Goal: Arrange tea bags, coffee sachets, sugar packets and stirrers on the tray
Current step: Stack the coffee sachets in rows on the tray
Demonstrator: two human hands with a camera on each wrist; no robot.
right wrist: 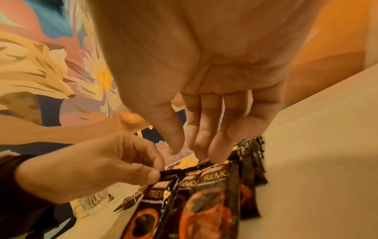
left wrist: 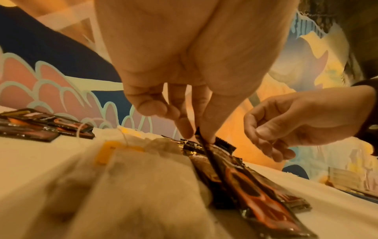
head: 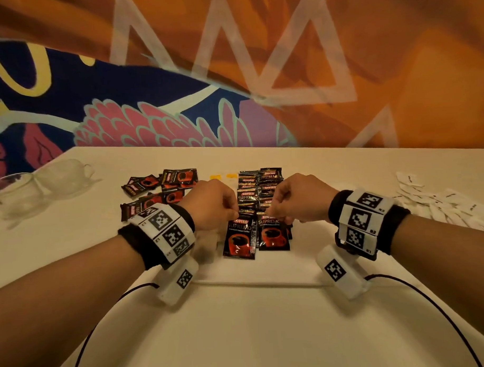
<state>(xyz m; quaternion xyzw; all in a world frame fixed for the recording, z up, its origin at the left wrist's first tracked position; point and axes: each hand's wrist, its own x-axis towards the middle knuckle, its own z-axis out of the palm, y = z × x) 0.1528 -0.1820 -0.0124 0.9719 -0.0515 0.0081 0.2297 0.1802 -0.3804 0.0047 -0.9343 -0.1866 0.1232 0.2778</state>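
A row of black-and-red coffee sachets (head: 258, 187) runs down the middle of the white surface. My left hand (head: 236, 211) pinches the top edge of the front-left sachet (head: 238, 238) between thumb and finger; the pinch is clear in the left wrist view (left wrist: 201, 137). My right hand (head: 270, 212) is over the front-right sachet (head: 273, 234). Its straight fingertips (right wrist: 214, 158) touch that sachet's top edge, and the thumb stands apart. Blurred tea bags (left wrist: 126, 177) with a yellow tag lie close under my left wrist.
Loose coffee sachets (head: 159, 191) lie in a heap at the left. Clear glass cups (head: 62, 176) stand at the far left. White sugar packets (head: 441, 201) are scattered at the right. A low white edge (head: 252, 282) crosses in front of the sachets. A painted wall stands behind.
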